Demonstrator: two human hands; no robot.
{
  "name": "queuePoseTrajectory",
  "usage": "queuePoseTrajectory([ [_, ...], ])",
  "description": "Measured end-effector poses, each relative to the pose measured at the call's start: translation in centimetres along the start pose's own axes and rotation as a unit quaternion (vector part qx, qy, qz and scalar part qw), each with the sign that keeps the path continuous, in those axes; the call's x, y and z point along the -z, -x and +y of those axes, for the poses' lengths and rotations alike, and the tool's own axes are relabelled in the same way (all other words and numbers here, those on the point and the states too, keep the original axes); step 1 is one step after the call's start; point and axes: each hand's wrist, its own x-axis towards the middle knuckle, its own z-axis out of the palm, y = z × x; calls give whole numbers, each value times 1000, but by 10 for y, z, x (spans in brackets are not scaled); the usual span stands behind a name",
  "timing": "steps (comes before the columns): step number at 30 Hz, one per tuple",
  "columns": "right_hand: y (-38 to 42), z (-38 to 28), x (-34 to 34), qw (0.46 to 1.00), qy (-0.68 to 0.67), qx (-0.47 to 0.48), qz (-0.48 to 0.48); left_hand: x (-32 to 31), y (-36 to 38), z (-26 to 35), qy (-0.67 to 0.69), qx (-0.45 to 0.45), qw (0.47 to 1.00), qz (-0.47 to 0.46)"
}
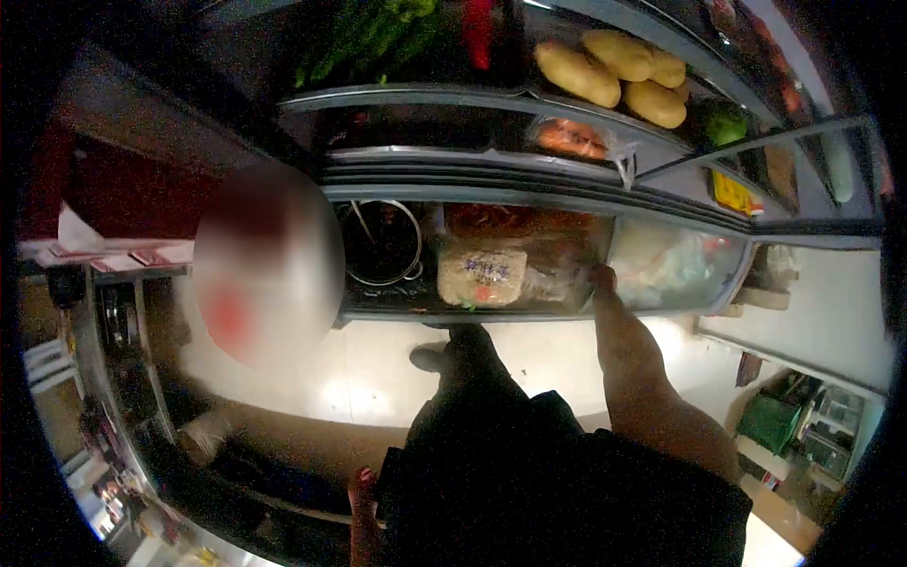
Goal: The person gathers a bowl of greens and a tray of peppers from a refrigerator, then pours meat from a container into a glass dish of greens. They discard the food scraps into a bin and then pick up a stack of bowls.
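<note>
I look down into an open fridge. My right arm stretches forward and my right hand rests at the front edge of the bottom compartment, between a pale printed food packet and a clear drawer of plastic-wrapped items. Its fingers are hidden, so its grip is unclear. My left hand hangs low by my dark clothing, dim and partly cut off. A metal pot stands left of the packet.
Upper shelves hold potatoes, green vegetables, a bag of carrots and a green pepper. Another person stands close on the left. My foot is on the pale floor. Cluttered shelving runs along the left edge.
</note>
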Motion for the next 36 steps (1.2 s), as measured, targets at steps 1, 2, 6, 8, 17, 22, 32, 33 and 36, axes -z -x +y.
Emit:
queuePoseTrajectory([
  [1,-1,1,-2,1000,-3,-2,5,0,-9,-3,-35,-5,999,-14],
  [2,0,-1,-4,1000,-4,-4,6,4,-21,-9,-71,-13,997,-32],
  [6,4,-4,-11,1000,-6,-9,-5,58,-86,-46,-200,-70,970,-118],
  [8,7,-4,-20,1000,-4,-11,-19,69,-99,-55,-262,-115,948,-140],
  [17,43,13,-142,983,24,-40,-179,55,-81,-42,-140,-93,969,-182],
  [22,88,-6,-235,970,36,-82,-227,-43,20,4,-253,-77,964,43],
  [32,113,27,-342,930,20,-128,-345,-77,86,-29,-150,13,983,107],
  [33,113,31,-357,926,4,-181,-332,-77,90,-33,-132,26,985,112],
  [36,125,40,-409,924,11,-183,-337,-75,101,-44,-83,60,986,128],
])
